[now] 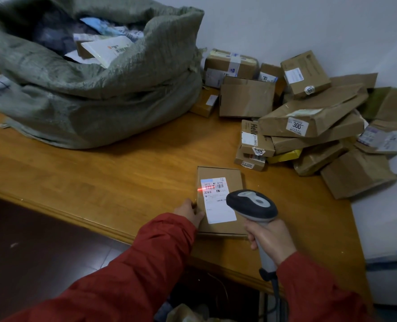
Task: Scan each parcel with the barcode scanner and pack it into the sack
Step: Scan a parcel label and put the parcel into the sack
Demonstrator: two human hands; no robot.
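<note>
A flat brown cardboard parcel (223, 174) with a white shipping label lies on the wooden table (123, 173) near its front edge. My left hand (189, 213) holds the parcel's left edge, thumb on top. My right hand (270, 239) grips the handle of a grey and black barcode scanner (252, 204) held just over the parcel's right side. A red scan line falls across the barcode at the top of the label. A large green woven sack (100, 98) sits open at the back left, with several parcels inside it.
A heap of several brown cardboard parcels (309, 122) fills the table's back right corner against the white wall. The scanner's cable hangs down below my right wrist. Dark floor lies to the left of the table's front edge.
</note>
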